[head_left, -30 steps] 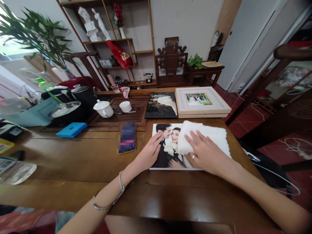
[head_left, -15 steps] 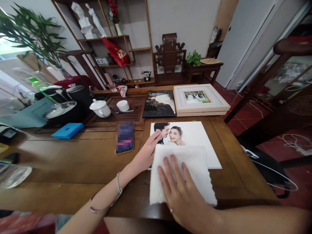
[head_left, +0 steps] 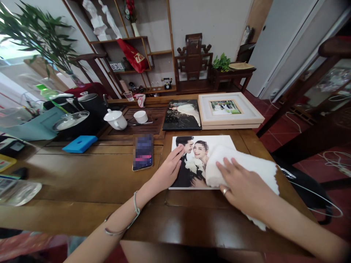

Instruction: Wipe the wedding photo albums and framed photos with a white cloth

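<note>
A large wedding photo print (head_left: 192,160) lies flat on the wooden table (head_left: 90,179). My left hand (head_left: 167,170) rests open on its left edge, fingers flat, pressing it down. My right hand (head_left: 241,182) lies palm down on a white towel (head_left: 246,166), which covers the right part of the print and hangs past the table's right edge. A ring shows on that hand, and a bracelet on my left wrist.
A phone (head_left: 143,151) lies left of the print. Behind it are a dark photo print (head_left: 182,115) and a framed picture (head_left: 229,111). A tea tray with a white teapot (head_left: 116,119) and cup (head_left: 140,116), a blue box (head_left: 80,143) and pots stand at the left.
My right hand slid the towel from the print's near edge to its right side, uncovering the lower part of the picture. My left hand stayed on the left edge.
</note>
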Demonstrator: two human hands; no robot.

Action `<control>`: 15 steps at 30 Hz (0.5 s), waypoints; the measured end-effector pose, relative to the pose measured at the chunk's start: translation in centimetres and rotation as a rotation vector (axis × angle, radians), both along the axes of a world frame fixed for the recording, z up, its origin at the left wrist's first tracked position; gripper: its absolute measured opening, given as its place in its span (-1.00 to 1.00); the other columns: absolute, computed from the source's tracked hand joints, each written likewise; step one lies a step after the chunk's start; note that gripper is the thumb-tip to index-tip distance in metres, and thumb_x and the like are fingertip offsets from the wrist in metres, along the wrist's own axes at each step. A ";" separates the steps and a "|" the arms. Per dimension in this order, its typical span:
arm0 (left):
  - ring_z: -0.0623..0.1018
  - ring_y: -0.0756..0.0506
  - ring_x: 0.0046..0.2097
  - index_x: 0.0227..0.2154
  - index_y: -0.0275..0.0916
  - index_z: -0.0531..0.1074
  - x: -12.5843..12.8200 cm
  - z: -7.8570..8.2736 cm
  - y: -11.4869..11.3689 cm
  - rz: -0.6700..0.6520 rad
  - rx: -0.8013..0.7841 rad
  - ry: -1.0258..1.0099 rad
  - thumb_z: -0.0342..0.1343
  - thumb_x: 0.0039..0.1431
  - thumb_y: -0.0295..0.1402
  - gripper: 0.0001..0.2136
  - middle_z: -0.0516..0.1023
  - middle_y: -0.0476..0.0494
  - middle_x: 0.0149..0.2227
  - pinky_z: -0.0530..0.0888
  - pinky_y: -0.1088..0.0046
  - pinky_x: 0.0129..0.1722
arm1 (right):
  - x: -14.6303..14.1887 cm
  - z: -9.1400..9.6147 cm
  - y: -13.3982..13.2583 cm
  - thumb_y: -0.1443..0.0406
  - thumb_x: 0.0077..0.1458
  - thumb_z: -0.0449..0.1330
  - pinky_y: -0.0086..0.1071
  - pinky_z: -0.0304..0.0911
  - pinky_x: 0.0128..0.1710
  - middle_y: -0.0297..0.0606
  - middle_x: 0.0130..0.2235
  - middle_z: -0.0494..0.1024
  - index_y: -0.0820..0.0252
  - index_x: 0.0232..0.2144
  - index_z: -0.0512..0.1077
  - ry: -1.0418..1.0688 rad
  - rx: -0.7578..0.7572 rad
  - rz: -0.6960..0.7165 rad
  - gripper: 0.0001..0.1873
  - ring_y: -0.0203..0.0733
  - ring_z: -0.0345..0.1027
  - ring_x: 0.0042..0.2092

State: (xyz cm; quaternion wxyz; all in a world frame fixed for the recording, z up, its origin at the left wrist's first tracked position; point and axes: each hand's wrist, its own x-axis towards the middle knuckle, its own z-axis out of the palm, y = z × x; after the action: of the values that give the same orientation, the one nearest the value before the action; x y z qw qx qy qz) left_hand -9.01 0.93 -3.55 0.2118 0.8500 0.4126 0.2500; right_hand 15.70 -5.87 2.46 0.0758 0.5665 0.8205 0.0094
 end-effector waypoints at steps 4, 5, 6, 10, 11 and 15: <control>0.05 -0.18 0.39 0.30 -0.22 0.10 0.1 0.0 0.0 0.005 -0.002 -0.010 -0.27 0.42 -0.36 -0.56 0.04 -0.24 0.38 0.07 0.09 0.37 | 1.0 0.1 3.9 0.33 0.15 -0.03 0.08 0.35 -0.05 0.31 0.24 0.23 0.54 0.23 0.19 -0.014 0.049 -0.055 -0.38 0.40 0.07 0.25; 0.06 -0.18 0.39 0.30 -0.21 0.10 0.1 0.0 -0.1 0.004 0.001 -0.014 -0.27 0.42 -0.36 -0.56 0.05 -0.23 0.38 0.07 0.08 0.36 | 1.0 0.0 4.6 0.33 0.16 -0.03 0.12 0.31 -0.01 0.33 0.26 0.19 0.57 0.24 0.15 -0.022 0.066 -0.056 -0.37 0.42 0.03 0.27; 0.06 -0.18 0.39 0.30 -0.21 0.10 0.1 0.0 -0.1 0.003 0.005 -0.016 -0.27 0.42 -0.36 -0.56 0.05 -0.23 0.38 0.07 0.08 0.36 | 0.9 -0.2 5.0 0.33 0.16 -0.03 0.15 0.27 0.02 0.35 0.27 0.17 0.59 0.25 0.13 -0.027 0.079 -0.058 -0.36 0.44 0.00 0.27; 0.06 -0.17 0.39 0.31 -0.19 0.09 0.1 -0.1 -0.1 0.009 0.015 -0.015 -0.27 0.42 -0.36 -0.56 0.06 -0.22 0.38 0.07 0.09 0.36 | 0.2 -0.8 3.5 0.37 0.11 -0.03 0.15 0.33 -0.07 0.44 0.22 0.21 0.65 0.23 0.14 -0.030 0.105 -0.077 -0.35 0.50 0.09 0.22; 0.06 -0.17 0.39 0.31 -0.19 0.09 0.1 -0.1 -0.1 0.012 0.015 -0.014 -0.27 0.42 -0.36 -0.56 0.06 -0.21 0.38 0.08 0.09 0.36 | 0.0 -1.0 2.4 0.38 0.08 -0.02 0.13 0.37 -0.13 0.46 0.20 0.24 0.65 0.22 0.16 -0.043 0.108 -0.069 -0.34 0.50 0.13 0.20; 0.06 -0.16 0.39 0.31 -0.19 0.08 0.1 -0.1 -0.1 0.014 0.008 -0.008 -0.27 0.42 -0.35 -0.56 0.05 -0.21 0.38 0.08 0.11 0.36 | -1.0 -2.1 -3.0 0.39 -0.12 0.11 0.06 0.46 -0.31 0.46 0.15 0.31 0.58 0.20 0.21 -0.093 0.132 0.084 -0.23 0.53 0.25 0.11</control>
State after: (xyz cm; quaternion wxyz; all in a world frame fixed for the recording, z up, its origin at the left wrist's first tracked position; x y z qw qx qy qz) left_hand -8.96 0.87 -3.70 0.2086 0.8469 0.4165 0.2565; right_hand 14.69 -8.85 0.34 0.0759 0.5344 0.8366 0.0931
